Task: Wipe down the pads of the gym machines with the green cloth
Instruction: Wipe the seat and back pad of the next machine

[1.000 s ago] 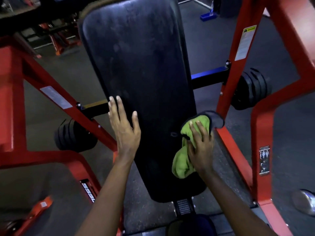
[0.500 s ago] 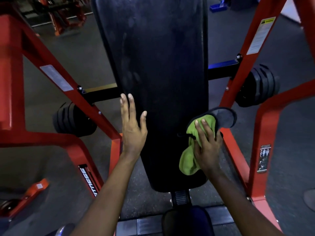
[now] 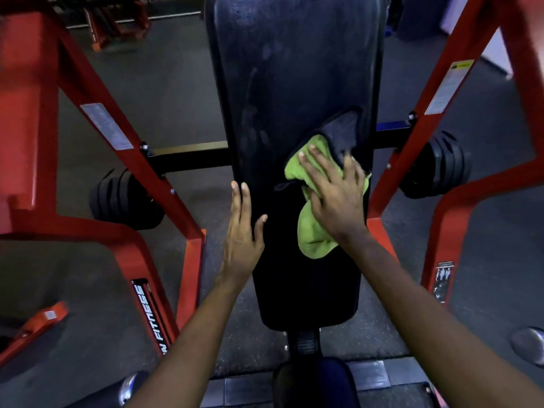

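A long black back pad (image 3: 291, 78) of a red gym machine runs up the middle of the head view. The green cloth (image 3: 312, 231), with a dark side folded over at its upper end, lies on the pad's right half. My right hand (image 3: 332, 195) presses flat on the cloth with fingers spread and straight. Straight-fingered, my left hand (image 3: 241, 231) rests against the pad's left edge, thumb on the pad face. Smear marks show on the pad above the cloth.
Red steel frame legs (image 3: 117, 136) stand left and right (image 3: 435, 119) of the pad. Black weight plates (image 3: 123, 198) sit on a crossbar at both sides (image 3: 435, 169). A dark seat (image 3: 315, 384) lies below the pad. The floor is dark rubber.
My right hand has slid the cloth from the pad's right edge up and inward onto the pad face. The left hand stays on the left edge. The camera has moved closer.
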Demonstrator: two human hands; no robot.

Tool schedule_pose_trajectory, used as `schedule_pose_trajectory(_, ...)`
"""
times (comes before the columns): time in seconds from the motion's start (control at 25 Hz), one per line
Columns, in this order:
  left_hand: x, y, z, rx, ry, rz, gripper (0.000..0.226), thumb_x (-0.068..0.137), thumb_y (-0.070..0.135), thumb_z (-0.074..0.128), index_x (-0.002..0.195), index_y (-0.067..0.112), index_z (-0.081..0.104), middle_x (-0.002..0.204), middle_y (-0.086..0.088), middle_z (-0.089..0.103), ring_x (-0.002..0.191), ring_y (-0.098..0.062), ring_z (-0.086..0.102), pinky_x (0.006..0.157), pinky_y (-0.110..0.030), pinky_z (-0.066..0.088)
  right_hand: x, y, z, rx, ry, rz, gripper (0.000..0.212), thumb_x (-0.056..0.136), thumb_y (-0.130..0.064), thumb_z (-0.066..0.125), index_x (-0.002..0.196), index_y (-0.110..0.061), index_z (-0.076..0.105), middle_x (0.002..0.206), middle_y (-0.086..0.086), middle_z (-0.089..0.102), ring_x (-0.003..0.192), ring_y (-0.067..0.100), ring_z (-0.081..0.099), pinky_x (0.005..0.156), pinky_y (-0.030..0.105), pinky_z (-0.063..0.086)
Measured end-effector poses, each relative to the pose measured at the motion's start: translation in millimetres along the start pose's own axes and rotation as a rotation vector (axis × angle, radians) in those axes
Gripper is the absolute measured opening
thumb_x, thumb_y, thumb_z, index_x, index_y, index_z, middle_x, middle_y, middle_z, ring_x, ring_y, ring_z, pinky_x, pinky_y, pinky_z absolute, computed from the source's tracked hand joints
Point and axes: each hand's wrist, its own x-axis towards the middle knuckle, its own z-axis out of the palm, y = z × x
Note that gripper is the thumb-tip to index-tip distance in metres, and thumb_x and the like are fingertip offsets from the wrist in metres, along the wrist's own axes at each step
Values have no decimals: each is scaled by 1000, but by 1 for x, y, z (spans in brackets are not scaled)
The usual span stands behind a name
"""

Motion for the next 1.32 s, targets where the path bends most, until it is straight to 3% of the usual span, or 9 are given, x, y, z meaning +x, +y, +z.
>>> schedule_pose_trajectory(0.08, -4, -6, -5, -12, -25, -10, 73, 105, 22, 54, 160, 10, 9, 169, -3, -3, 151, 3, 7, 106, -5, 32, 24, -1, -6, 24, 27, 76, 66, 91, -27, 58, 155, -35, 42, 162, -10, 38, 141, 39, 34, 115, 53, 28)
schedule_pose_trajectory(0.2, -18, -25, -1, -92, -102, -7, 73, 106, 19, 51, 160, 12, 2, 169, -4, 4, 154, -7, 8, 120, -18, 22, 49, -22, -4, 83, 125, 253, 61, 95, -34, 58, 154, -35, 43, 161, -13, 38, 144, 40, 35, 118, 52, 25)
schedule_pose_trajectory(0.4, -30, -36, 1, -172, -156, -30, 70, 109, 26, 42, 157, 37, -7, 168, 11, 8, 153, -11, 18, 120, -27, 29, 51, -32, -2, -8, 90, 47, 61, 94, -30, 60, 153, -33, 45, 159, -12, 41, 146, 39, 34, 118, 50, 26)
schedule_pose_trajectory(0.64, -31, -39, 0, -187, -90, -20, 68, 107, 21, 49, 160, 25, 8, 165, 13, 18, 147, -5, 30, 113, -13, 29, 99, -71, -13, -17, 96, 18, 66, 89, -28, 56, 153, -34, 45, 159, -12, 41, 147, 39, 31, 119, 49, 25)
schedule_pose_trajectory(0.84, -38, -37, 3, -264, -85, -19, 63, 107, 24, 41, 160, 32, 6, 166, 17, 13, 151, -9, 23, 118, -21, 27, 33, -58, 1, -108, -85, -312, 69, 87, -29, 58, 154, -37, 43, 158, -11, 44, 145, 36, 26, 120, 50, 21)
schedule_pose_trajectory(0.96, -48, -40, 2, -353, -88, -124, 59, 107, 28, 35, 157, 46, 8, 163, 21, 20, 148, -9, 31, 116, -28, 36, -25, -51, 20, -110, -102, -249, 72, 87, -27, 63, 155, -37, 42, 159, -12, 42, 140, 36, 32, 121, 50, 21)
schedule_pose_trajectory(1.12, -72, -56, 17, -419, -83, -255, 53, 109, 31, 36, 158, 42, 17, 149, 46, 21, 136, 18, 30, 103, -4, 33, -105, -43, 50, -119, -141, -279, 77, 84, -23, 70, 154, -36, 43, 161, -14, 36, 125, 39, 44, 118, 52, 23)
schedule_pose_trajectory(1.2, -84, -62, 24, -421, -110, -278, 53, 109, 37, 35, 158, 43, 14, 146, 48, 20, 135, 15, 31, 99, 2, 31, -131, -35, 57, -147, -172, -305, 85, 78, -15, 73, 154, -36, 43, 160, -14, 36, 117, 39, 46, 116, 54, 26)
schedule_pose_trajectory(1.32, -99, -75, 31, -447, -180, -317, 54, 108, 44, 32, 156, 48, 9, 143, 51, 18, 135, 9, 31, 107, -5, 30, -126, -34, 52, -119, -180, -273, 91, 72, -4, 69, 154, -35, 44, 160, -11, 40, 122, 43, 47, 115, 55, 26)
